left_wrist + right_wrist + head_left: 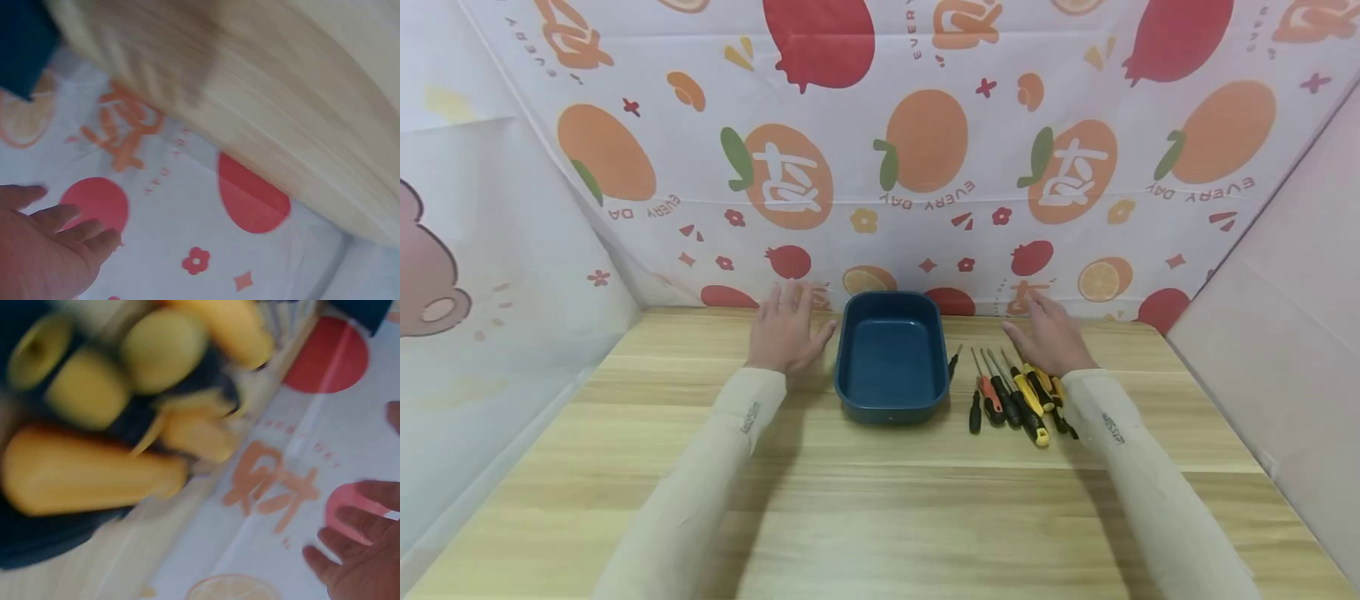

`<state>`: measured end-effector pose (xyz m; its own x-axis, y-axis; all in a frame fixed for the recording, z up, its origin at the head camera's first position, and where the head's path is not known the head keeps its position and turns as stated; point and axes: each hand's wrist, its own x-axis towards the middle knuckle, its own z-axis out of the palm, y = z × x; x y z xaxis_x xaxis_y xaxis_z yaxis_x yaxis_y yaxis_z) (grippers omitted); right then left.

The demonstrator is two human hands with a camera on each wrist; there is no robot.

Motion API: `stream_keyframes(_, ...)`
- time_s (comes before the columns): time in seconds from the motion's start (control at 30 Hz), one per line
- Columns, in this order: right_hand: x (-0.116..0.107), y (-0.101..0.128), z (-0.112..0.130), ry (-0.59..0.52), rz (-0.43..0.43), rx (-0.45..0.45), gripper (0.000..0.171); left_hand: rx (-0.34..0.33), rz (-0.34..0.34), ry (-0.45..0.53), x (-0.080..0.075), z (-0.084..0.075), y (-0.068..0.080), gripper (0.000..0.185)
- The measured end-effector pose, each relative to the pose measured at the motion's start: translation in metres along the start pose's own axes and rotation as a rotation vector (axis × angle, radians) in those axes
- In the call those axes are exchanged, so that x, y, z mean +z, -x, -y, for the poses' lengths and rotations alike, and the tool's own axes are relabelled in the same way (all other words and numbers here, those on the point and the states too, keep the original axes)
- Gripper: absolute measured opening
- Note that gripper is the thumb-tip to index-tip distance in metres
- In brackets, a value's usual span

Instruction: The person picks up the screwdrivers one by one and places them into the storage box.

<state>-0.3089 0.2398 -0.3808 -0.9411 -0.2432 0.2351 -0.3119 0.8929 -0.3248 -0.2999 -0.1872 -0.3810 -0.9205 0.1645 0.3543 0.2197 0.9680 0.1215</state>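
A dark blue rectangular tray [891, 397] stands empty on the wooden table [880, 500]. My left hand [786, 329] lies flat and open on the table just left of it, holding nothing. Right of the tray lies a row of several screwdrivers [1011, 396] with black, red and yellow handles. My right hand [1048, 337] hovers open over the far end of that row, fingers spread. The right wrist view shows the yellow and black handles [94, 456] blurred and close, with my fingers [362, 550] spread. In the left wrist view my fingers [56, 231] are straight, the tray's corner [22, 44] at top left.
A fruit-print cloth [880, 150] hangs behind the table and meets its far edge. Plain sheets close off the left side [490, 333] and the right side [1285, 333]. Bare wood stretches toward me in front of the tray.
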Motion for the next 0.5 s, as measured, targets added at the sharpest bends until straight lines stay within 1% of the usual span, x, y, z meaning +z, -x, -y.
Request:
stream_keyframes(0.1, 0.001, -0.002, 0.017, -0.108, 0.013, -0.011, 0.054, -0.004, -0.029, 0.142, -0.007, -0.010, 0.005, 0.054)
stream_keyframes(0.17, 0.004, -0.004, 0.028, -0.178, 0.026, -0.013, 0.046, -0.008, -0.024, 0.239, -0.010, -0.019, 0.009, 0.044)
stream_keyframes(0.2, 0.006, -0.005, 0.034, -0.208, 0.031, -0.015, 0.044, -0.020, -0.004, 0.282, -0.011, -0.024, 0.011, 0.042)
stream_keyframes(0.27, 0.011, -0.005, 0.046, -0.267, 0.049, -0.009, 0.041, -0.031, 0.032, 0.341, -0.011, -0.032, 0.015, 0.041)
stream_keyframes(0.37, 0.020, -0.004, 0.062, -0.366, 0.077, 0.012, 0.039, -0.053, 0.083, 0.393, -0.007, -0.043, 0.024, 0.047)
stream_keyframes(0.43, 0.026, -0.001, 0.074, -0.429, 0.102, 0.041, 0.041, -0.067, 0.111, 0.427, -0.003, -0.049, 0.030, 0.053)
stream_keyframes(0.5, 0.033, 0.001, 0.084, -0.501, 0.122, 0.061, 0.045, -0.082, 0.122, 0.460, 0.001, -0.054, 0.037, 0.056)
